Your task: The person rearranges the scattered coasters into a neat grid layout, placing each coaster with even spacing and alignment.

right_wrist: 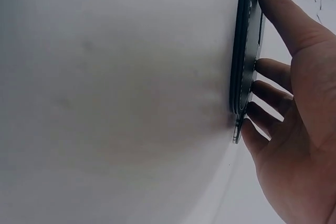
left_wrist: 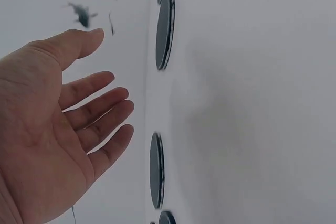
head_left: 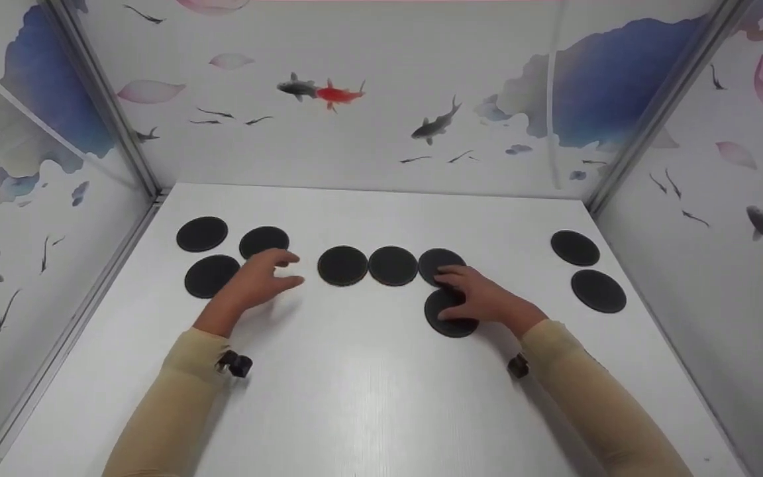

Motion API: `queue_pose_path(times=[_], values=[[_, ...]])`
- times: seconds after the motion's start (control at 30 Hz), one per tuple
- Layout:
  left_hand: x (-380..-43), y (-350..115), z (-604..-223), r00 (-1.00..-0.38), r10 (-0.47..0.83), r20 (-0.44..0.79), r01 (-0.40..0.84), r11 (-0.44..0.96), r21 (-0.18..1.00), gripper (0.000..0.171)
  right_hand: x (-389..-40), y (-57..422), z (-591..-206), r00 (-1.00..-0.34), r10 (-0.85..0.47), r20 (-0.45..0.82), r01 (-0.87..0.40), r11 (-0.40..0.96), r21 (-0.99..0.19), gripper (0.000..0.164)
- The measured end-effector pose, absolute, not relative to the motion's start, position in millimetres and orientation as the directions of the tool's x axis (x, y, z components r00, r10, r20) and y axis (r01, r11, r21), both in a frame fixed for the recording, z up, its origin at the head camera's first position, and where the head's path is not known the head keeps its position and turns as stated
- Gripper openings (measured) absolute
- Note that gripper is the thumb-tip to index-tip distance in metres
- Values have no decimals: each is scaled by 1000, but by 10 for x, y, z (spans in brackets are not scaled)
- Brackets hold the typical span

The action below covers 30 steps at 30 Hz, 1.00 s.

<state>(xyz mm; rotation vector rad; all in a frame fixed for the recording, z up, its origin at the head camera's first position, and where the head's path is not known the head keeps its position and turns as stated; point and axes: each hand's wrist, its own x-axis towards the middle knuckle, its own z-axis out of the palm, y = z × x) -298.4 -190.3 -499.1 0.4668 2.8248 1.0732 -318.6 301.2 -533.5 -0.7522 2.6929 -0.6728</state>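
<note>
Round black coasters with stitched edges lie on the white table. In the head view my right hand point(head_left: 484, 297) reaches over two of them: the fingertips rest on the right-end coaster point(head_left: 436, 260) of a short row, and the thumb on the nearer coaster point(head_left: 440, 324) below it. In the right wrist view the fingers point(right_wrist: 273, 95) are spread and touch the flat tops, not curled round an edge. My left hand point(head_left: 257, 283) hovers empty above the table, thumb and fingers apart, partly covering two left coasters point(head_left: 212, 277). The left wrist view shows its palm point(left_wrist: 42, 145) with loosely bent fingers.
Two more coasters, a left point(head_left: 343, 266) and a middle one point(head_left: 393, 266), continue the row. Another coaster point(head_left: 202, 234) lies far left, and two coasters point(head_left: 575, 248) near the right edge. Printed walls point(head_left: 355, 159) with metal corner posts point(head_left: 660, 112) enclose the table.
</note>
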Motion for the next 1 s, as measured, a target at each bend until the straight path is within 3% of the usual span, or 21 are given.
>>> queue_pose_path(times=[0.27,0.43,0.73,1.0], values=[[-2994,-2636,-5015,-992,116,42,116,756,644,56,-3195,3028,-5318,-822,-555,-128,-433,756,-491,90],[-3027,-2947,-5133,-999,21,38,39,808,588,68,-3199,3021,-5307,-813,-568,-125,-447,747,-493,90],[-3045,-3134,-5351,-999,-15,-37,-31,892,452,100,-3211,3012,-5358,-808,-576,-121,-453,740,-498,91],[-3073,-3139,-5310,-999,17,-49,-5,908,420,107,-3203,3009,-5343,-818,-561,-126,-436,749,-499,88]])
